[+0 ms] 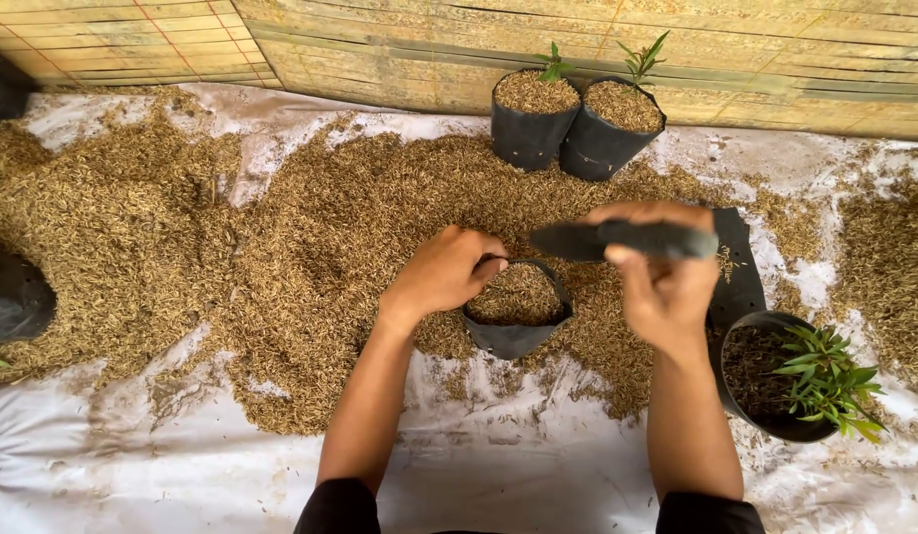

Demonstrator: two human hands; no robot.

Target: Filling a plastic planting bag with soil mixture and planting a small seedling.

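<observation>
On the white plastic sheet (162, 465) strewn with husks, our left hand (441, 272) pinches the small black grow bag's (516, 336) rim; our right hand (667, 287) grips a folded black bag (617, 238). Loosely held, the bag could slump and spill.

Arms: two bare forearms, uncovered from wrist to near the elbow.
Sleeves: black fabric, pushed up and bunched at both elbows, plain, no pattern visible.
Left hand (441, 272): bare, no glove, no ring seen.
Right hand (667, 282): bare, no glove, no watch or band at the wrist.
</observation>
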